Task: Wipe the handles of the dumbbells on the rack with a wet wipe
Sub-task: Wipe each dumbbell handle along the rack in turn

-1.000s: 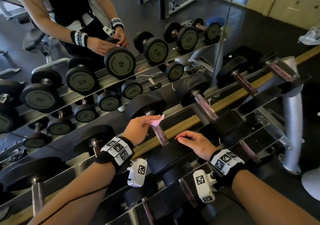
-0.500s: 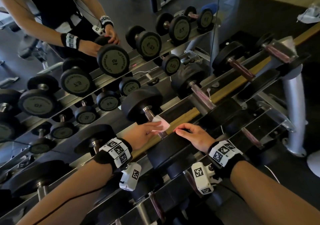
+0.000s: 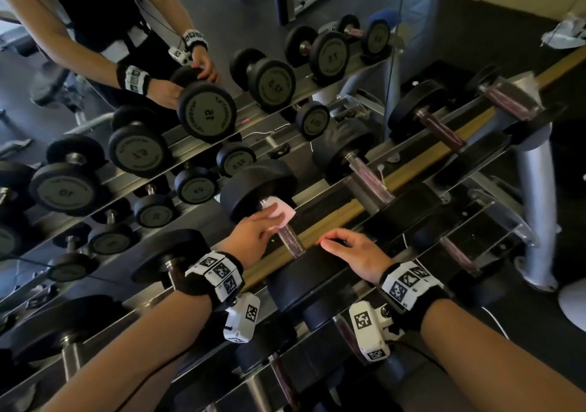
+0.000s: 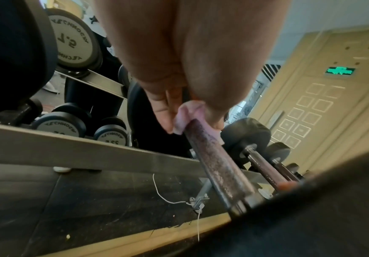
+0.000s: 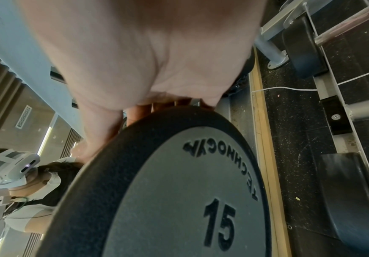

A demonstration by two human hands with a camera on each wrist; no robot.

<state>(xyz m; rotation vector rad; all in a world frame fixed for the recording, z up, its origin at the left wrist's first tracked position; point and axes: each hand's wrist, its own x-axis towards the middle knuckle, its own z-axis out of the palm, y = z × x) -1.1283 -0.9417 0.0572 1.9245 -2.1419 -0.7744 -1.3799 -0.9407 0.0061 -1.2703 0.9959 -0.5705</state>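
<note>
Head view: gym dumbbell rack, upper rail, facing a mirror.
Left hand: pinching pink wet wipe round the handle, near its far end.
Right hand: fingers lying loosely over the near weight head, marked 15.
Handle axis: running front to back across the rack.
Handling: wipe soft, light; dumbbell probably heavy, staying put.

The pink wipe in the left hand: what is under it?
Under the wet wipe lies the far end of the dumbbell handle, which the left hand grips. The covered part cannot be seen.
</note>
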